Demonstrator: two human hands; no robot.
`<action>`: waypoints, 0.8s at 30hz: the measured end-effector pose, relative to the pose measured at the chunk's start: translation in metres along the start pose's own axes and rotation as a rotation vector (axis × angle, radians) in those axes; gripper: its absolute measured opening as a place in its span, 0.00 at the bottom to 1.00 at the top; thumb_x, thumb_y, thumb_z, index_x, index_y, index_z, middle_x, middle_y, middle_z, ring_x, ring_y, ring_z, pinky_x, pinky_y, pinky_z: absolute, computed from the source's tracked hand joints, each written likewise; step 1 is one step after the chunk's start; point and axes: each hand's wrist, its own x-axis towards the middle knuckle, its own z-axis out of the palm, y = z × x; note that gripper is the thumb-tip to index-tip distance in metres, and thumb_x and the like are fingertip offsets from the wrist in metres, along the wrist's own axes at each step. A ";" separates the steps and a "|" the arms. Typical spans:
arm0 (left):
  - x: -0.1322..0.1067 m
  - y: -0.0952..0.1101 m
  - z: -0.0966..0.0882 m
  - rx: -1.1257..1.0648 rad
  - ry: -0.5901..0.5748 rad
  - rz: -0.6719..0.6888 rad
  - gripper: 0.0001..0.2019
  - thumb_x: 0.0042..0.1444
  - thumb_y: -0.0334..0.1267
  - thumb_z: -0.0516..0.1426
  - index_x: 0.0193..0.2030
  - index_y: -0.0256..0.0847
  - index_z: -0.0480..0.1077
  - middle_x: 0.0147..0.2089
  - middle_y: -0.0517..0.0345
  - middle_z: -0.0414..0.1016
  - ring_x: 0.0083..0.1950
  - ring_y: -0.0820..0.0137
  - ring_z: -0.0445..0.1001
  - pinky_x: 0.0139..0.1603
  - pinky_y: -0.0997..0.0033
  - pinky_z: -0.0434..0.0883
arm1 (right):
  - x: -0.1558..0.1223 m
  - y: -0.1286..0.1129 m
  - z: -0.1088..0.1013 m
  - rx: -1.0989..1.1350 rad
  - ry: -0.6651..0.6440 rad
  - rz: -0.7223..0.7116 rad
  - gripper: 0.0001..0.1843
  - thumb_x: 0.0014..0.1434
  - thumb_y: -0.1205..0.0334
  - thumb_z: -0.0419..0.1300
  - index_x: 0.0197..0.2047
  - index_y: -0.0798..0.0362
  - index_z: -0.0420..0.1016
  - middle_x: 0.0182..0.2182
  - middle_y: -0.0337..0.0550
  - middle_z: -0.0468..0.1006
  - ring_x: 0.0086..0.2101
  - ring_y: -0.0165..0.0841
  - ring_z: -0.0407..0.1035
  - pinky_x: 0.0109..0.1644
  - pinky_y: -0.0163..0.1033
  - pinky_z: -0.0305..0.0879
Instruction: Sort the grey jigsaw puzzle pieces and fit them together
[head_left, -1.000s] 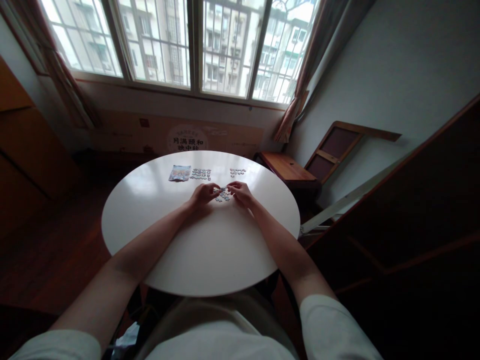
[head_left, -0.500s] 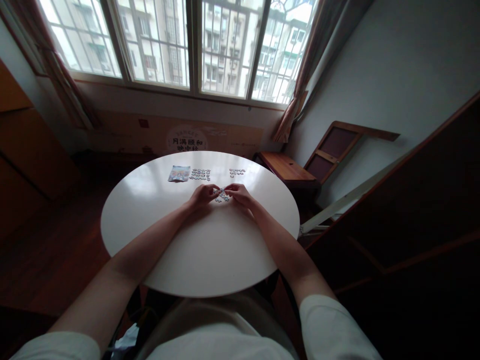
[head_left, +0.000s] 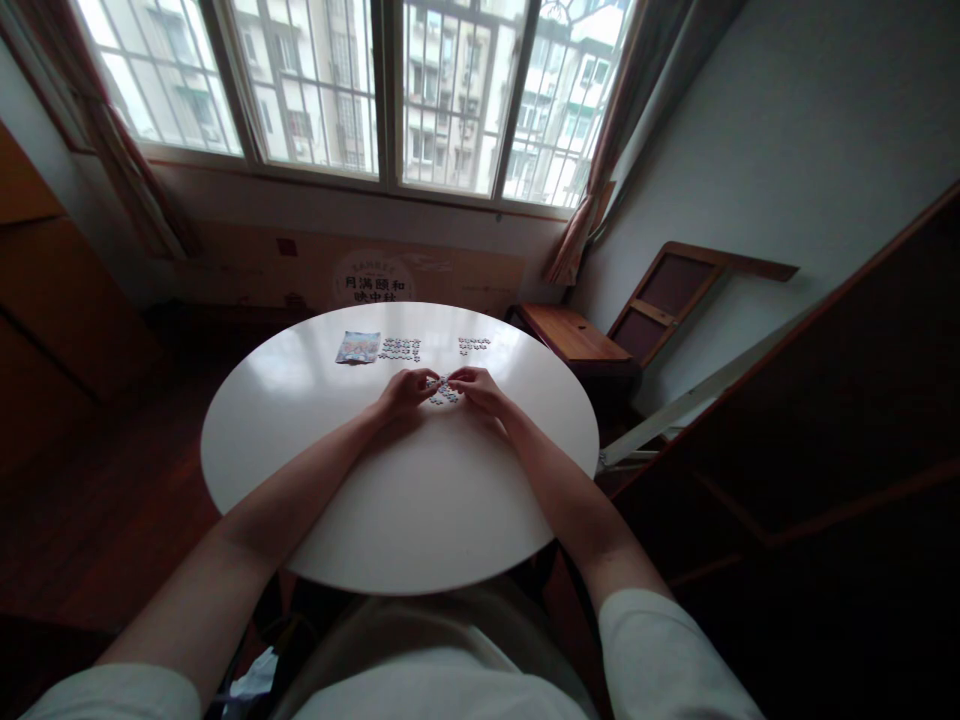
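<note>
On the round white table [head_left: 390, 520], a picture card [head_left: 358, 347] and a batch of loose pieces [head_left: 400, 348] lie beyond-left of the puzzle cluster [head_left: 444, 392], with a smaller batch [head_left: 474, 344] just beyond it. The left hand [head_left: 405, 390] and right hand [head_left: 480, 388] flank the cluster, fingers curled onto it. It's too tiny to tell if either hand is actually pinching a piece.

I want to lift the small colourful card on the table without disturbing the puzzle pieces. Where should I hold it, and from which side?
Probably its left edge, coming from the left. The card lies flat on the white table, and loose pieces sit close by its right edge, so a pinch grip there risks pushing them.
</note>
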 end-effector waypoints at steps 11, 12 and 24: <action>0.000 -0.001 0.001 0.008 0.001 0.003 0.17 0.57 0.46 0.56 0.44 0.37 0.79 0.17 0.66 0.64 0.21 0.77 0.60 0.25 0.77 0.56 | -0.001 -0.003 0.002 -0.025 0.011 0.004 0.19 0.34 0.52 0.74 0.27 0.56 0.78 0.23 0.41 0.77 0.27 0.29 0.67 0.33 0.36 0.61; 0.000 -0.001 0.001 0.007 0.002 0.005 0.17 0.57 0.46 0.56 0.44 0.37 0.79 0.18 0.66 0.64 0.21 0.77 0.60 0.26 0.76 0.56 | -0.001 -0.003 0.002 -0.028 0.011 0.002 0.19 0.34 0.52 0.74 0.27 0.56 0.78 0.23 0.40 0.77 0.27 0.29 0.67 0.33 0.36 0.62; 0.000 0.000 -0.001 0.017 -0.010 0.008 0.19 0.58 0.50 0.55 0.42 0.36 0.78 0.18 0.65 0.64 0.21 0.77 0.59 0.25 0.76 0.55 | -0.003 -0.007 0.004 -0.015 -0.002 0.018 0.18 0.34 0.53 0.73 0.26 0.56 0.77 0.22 0.39 0.77 0.27 0.29 0.67 0.33 0.36 0.62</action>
